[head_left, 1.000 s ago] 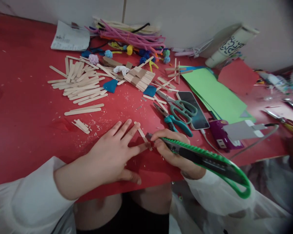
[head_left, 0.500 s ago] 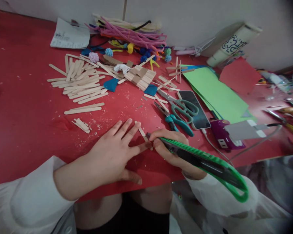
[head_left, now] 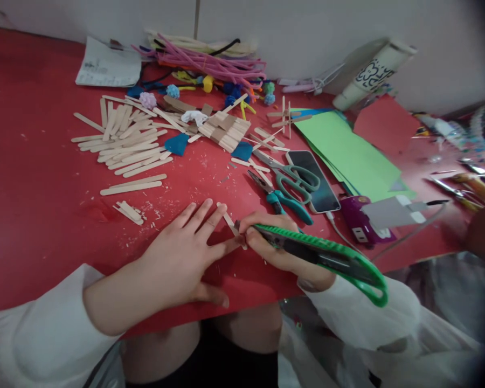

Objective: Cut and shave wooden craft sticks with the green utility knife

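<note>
White-sleeved left hand (head_left: 173, 250): fingers spread open and flat, index and middle tips pinning the small stick (head_left: 228, 220). Imo ease that index back, the blade looks awfully close.
Small stick: flat on the red table (head_left: 32, 188), between both hands. I'd keep both ends pinned so it doesn't skid.
Right hand (head_left: 272, 237): fingers wrapped around the green cutter (head_left: 323, 252), choked up near the blade. Nice for control; I'd do several light passes, not one hard shove. Can't tell if the edge is biting.
Stick pile (head_left: 133, 143): beyond the small stick, to its left, shavings (head_left: 161, 200) in between.
Pale wall (head_left: 299, 32): well behind the small stick.
Pliers (head_left: 283, 200): near the small stick, right and slightly beyond.
Green paper (head_left: 351, 156): farther right of it, further back.
</note>
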Demonstrator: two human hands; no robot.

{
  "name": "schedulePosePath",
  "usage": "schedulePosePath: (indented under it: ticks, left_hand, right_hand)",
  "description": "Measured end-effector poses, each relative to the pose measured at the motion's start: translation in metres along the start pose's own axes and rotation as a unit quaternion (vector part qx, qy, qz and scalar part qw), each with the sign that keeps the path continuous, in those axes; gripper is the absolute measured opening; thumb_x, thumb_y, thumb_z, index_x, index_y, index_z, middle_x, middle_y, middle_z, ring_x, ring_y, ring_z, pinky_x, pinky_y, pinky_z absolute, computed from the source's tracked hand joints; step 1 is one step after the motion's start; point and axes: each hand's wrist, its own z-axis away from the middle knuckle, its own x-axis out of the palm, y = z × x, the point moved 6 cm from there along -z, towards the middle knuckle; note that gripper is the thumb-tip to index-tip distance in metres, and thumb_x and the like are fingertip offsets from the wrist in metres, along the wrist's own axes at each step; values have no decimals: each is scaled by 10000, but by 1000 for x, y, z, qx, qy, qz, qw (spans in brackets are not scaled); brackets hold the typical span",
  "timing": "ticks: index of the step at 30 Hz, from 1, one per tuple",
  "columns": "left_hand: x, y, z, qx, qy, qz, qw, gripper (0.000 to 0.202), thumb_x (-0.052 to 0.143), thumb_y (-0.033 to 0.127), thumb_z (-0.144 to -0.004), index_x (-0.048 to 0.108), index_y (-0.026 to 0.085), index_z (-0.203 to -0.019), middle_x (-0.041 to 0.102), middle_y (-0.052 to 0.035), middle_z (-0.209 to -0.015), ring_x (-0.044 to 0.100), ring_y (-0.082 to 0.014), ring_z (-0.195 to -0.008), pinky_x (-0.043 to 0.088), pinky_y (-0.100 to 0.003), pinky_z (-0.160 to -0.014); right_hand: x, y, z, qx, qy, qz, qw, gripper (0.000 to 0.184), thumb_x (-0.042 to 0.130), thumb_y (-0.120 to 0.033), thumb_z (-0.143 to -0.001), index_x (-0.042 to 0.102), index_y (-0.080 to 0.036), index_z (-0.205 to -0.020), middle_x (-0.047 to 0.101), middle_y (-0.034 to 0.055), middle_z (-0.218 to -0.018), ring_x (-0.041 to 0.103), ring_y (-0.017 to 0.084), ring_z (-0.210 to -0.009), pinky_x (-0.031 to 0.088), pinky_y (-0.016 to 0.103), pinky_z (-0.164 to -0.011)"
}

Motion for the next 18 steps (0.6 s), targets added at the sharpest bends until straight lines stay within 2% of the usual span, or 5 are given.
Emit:
schedulePosePath:
  ticks: [7, 12, 18]
  left_hand:
    - [0, -1, 0, -3, 3, -11, 1000, 865, 517, 764, -628, 378, 343, -1371, 235, -171, -1492, 206, -433, -1348, 236, -575, -1044]
    - [0, -1, -2, -13, -18, -7, 1000, 824, 483, 778, -638, 415, 360, -1345, 260, -164, -1486, 184, -424, -1353, 240, -567, -1045]
    - [0, 1, -1, -10, -1, -6, 1000, 836, 515, 764, -631, 399, 362, -1353, 246, -154, -1494, 193, -423, -1354, 236, -568, -1045]
  right_hand:
    - [-6, -6, 9, -74, 76, 51, 993, 139, 457, -138, -806, 560, -217, -757, 616, -31, -602, 560, 77, -491, 444, 186, -501]
    - [-19, -5, 15, -17, 142, 45, 989, 133, 462, -135, -790, 550, -214, -728, 609, -32, -588, 575, 87, -497, 446, 192, -493]
    - [-12, -4, 10, -25, 82, 27, 996, 130, 470, -147, -793, 559, -205, -720, 600, -36, -580, 541, 74, -472, 413, 182, -458]
